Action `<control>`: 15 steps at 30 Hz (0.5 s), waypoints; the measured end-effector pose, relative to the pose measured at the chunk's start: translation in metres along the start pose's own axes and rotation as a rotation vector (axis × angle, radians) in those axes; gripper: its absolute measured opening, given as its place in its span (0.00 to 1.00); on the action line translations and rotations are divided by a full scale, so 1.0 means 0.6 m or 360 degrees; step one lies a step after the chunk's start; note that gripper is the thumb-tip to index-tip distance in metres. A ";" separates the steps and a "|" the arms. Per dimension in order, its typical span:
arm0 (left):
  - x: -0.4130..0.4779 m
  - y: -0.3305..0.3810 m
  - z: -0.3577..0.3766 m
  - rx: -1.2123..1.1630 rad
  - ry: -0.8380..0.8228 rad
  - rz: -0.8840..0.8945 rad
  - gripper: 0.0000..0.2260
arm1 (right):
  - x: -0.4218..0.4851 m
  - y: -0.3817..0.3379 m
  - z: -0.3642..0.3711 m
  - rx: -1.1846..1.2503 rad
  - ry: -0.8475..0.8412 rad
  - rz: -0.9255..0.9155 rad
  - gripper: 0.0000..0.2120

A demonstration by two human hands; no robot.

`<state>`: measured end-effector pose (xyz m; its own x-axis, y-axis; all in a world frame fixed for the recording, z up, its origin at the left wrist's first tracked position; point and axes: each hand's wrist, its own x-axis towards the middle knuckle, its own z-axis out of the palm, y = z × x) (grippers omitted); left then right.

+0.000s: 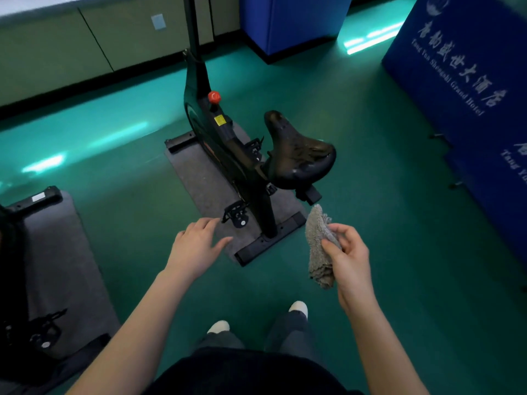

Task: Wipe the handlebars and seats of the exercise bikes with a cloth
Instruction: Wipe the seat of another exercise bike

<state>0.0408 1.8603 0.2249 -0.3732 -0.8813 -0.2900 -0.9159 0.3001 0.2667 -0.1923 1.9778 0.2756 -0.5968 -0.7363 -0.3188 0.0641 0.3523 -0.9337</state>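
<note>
1. Cloth [316, 233]: grey, fluffy and bunched. It was pinched between the thumb and curled fingers of the right hand [350, 260], with one end standing up above the fingers and the other hanging below the palm. It was held in the air just below and in front of the seat, touching no part of the bike.
2. Left hand [196, 246]: palm down, fingers straight and slightly spread, holding nothing. It hovered near the closer pedal [235, 215].
3. Exercise bike [225, 146]: black, standing on a grey mat [199, 178] in the middle of the view. Its front post ran off the top edge.
4. Seat [299, 152]: black and glossy, broad end toward the person, narrow nose pointing away.
5. Knob [214, 97]: red, on the frame ahead of the seat, with a yellow label [219, 120] just below it.
6. Second bike [17, 295]: black, only partly in view at the left edge, on its own grey mat [62, 260].
7. Floor [370, 201]: green, with pale streaks of reflected light.
8. Blue panels [462, 89]: padded, printed with white lettering, standing at the right; another blue block [291, 21] stood at the top.
9. Shoes [299, 307]: white toes showed below dark trouser legs at the bottom of the view.
</note>
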 end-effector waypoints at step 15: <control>0.135 0.262 0.011 -0.0012 0.0182 -0.0161 0.29 | 0.235 -0.046 -0.175 -0.0073 -0.0310 -0.0034 0.13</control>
<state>-0.1343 1.8385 0.2373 -0.2592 -0.9429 -0.2090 -0.9467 0.2051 0.2485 -0.3621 1.9248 0.2738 -0.4315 -0.8402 -0.3285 0.0140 0.3578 -0.9337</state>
